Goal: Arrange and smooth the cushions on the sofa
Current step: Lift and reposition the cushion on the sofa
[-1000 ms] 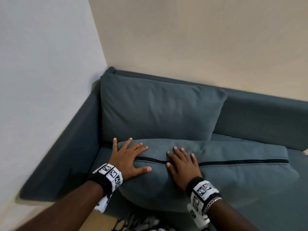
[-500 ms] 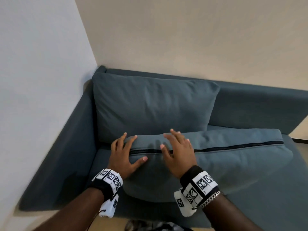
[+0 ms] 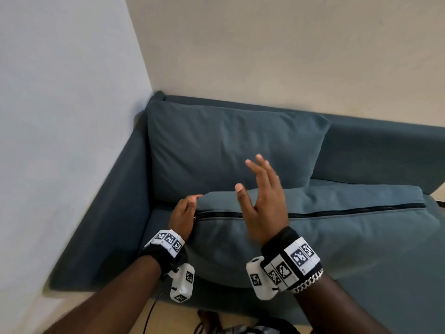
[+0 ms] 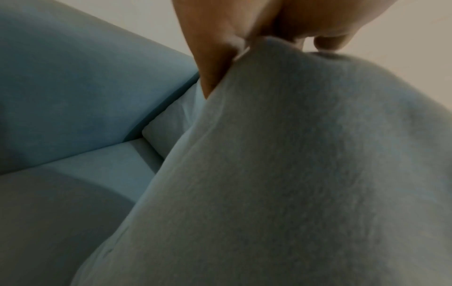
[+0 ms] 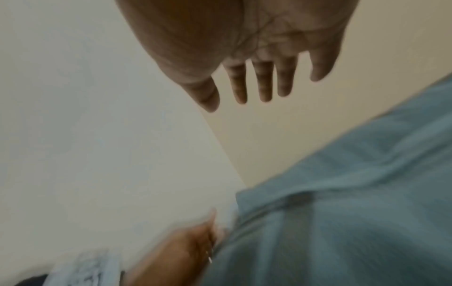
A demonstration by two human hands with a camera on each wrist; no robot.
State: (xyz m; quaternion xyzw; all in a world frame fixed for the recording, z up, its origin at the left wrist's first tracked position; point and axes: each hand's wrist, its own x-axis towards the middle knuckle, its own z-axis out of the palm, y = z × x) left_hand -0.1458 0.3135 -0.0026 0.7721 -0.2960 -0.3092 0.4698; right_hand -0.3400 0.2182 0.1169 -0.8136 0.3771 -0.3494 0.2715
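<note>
A teal cushion with a black zip (image 3: 337,237) lies flat along the seat of the teal sofa (image 3: 385,145). A second teal cushion (image 3: 228,145) stands upright against the backrest in the left corner. My left hand (image 3: 184,213) grips the left end of the flat cushion (image 4: 293,174), fingers curled over its top corner. My right hand (image 3: 261,201) is lifted off the cushion and held in the air above it, fingers straight and spread (image 5: 259,81), holding nothing.
The sofa's left armrest (image 3: 108,213) runs along a pale wall (image 3: 60,116). Another wall (image 3: 289,44) stands behind the backrest. A cable and dark items (image 3: 216,324) lie on the floor by the sofa's front edge.
My right hand has lifted off the flat cushion into the air. My left hand slid to the cushion's left end and curled round its corner.
</note>
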